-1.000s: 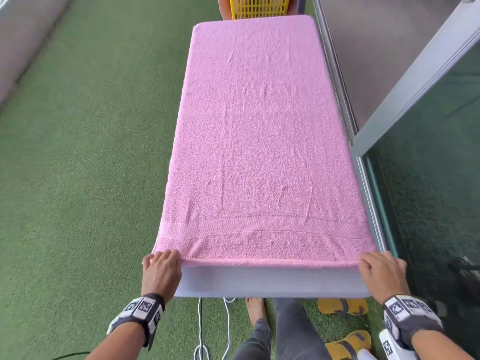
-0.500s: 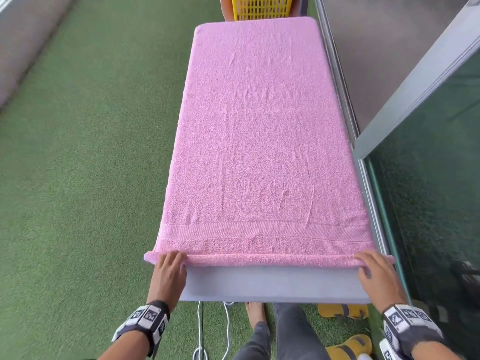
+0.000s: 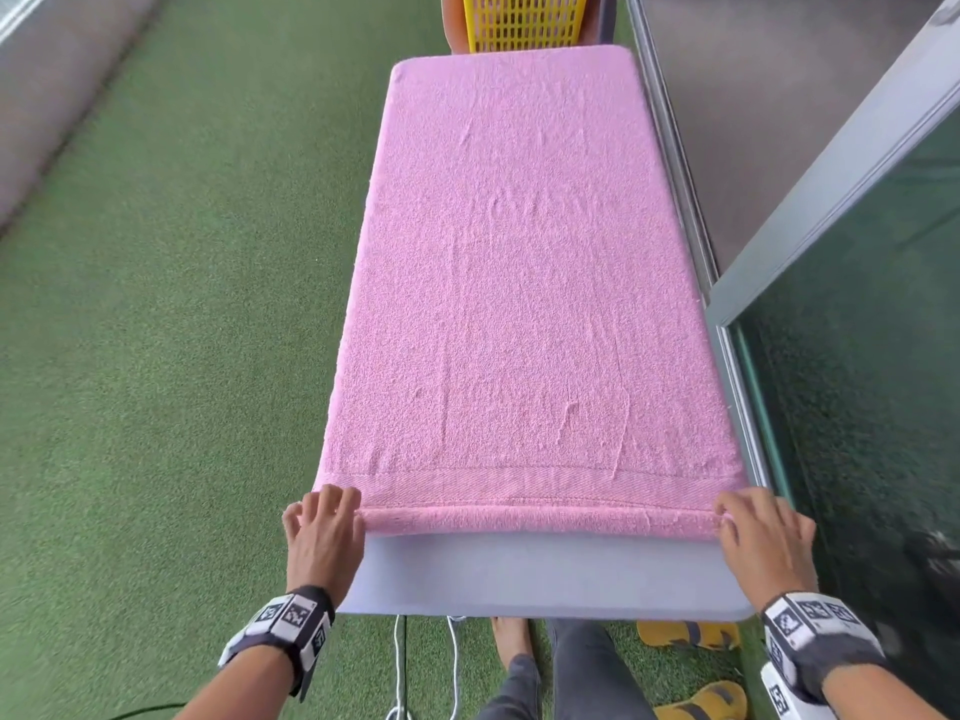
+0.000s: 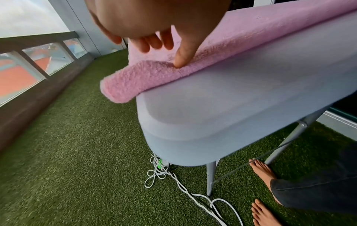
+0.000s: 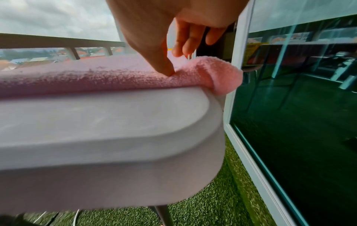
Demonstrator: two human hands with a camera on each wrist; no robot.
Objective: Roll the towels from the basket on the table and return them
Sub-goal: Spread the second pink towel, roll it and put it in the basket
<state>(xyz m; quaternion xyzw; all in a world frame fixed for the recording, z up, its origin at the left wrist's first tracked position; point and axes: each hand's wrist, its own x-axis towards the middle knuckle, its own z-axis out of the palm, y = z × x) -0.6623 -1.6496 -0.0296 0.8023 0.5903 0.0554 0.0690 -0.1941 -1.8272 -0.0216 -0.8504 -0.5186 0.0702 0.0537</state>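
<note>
towel [image 3: 524,283], pink, lay spread flat along the worktop [image 3: 545,579], with only its near edge turned over into a first thin roll, so the rolling looked barely begun and nearly the whole length was left. left hand [image 3: 323,537] and right hand [image 3: 763,537] sat at the roll's two ends, each thumb pressing into the fold with fingers loosely curled above it. yellow basket [image 3: 524,20] stood beyond the far end, so the return had not yet been made.

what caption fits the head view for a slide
Both hands, left and right, start rolling the near edge of a pink terry towel on a grey table.
</note>
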